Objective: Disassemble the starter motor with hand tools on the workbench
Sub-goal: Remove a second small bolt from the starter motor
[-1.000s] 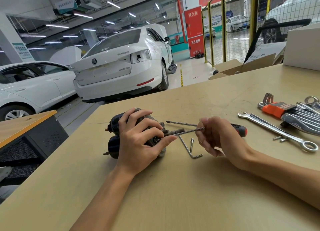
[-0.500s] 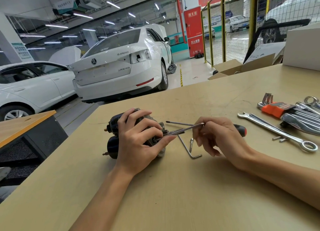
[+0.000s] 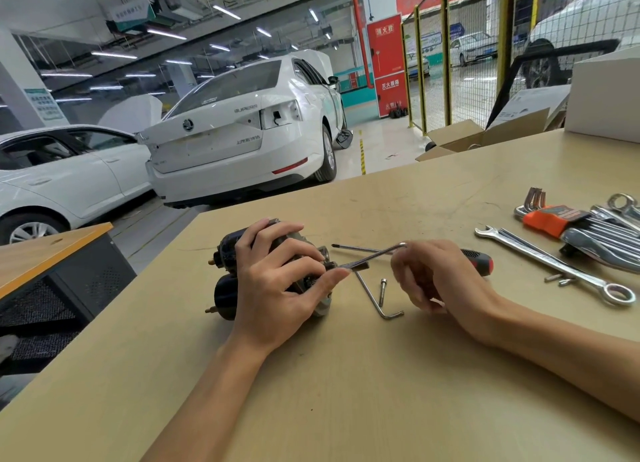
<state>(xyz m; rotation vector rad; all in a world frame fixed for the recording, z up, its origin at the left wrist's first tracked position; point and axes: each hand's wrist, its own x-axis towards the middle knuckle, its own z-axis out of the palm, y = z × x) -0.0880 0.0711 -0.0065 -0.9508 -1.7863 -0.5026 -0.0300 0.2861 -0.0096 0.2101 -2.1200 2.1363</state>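
Starter motor [image 3: 228,281] lying on worktop [image 3: 346,392], left hand [image 3: 277,288] curled over it, right hand [image 3: 440,281] pinching hex key [image 3: 374,255] seated in motor's end, screwdriver [image 3: 478,260] behind

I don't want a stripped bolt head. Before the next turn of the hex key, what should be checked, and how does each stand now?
1. Dark starter motor steadied by left hand: ok.
2. Silver L-shaped hex key seated fully in the bolt: cannot tell, the thumb hides it.
3. Right hand gripping the key's bend: ok.
4. Removed silver bolt lying clear on the tan workbench: ok.
5. Red-and-black screwdriver clear of the swing: not ok, it lies just behind.
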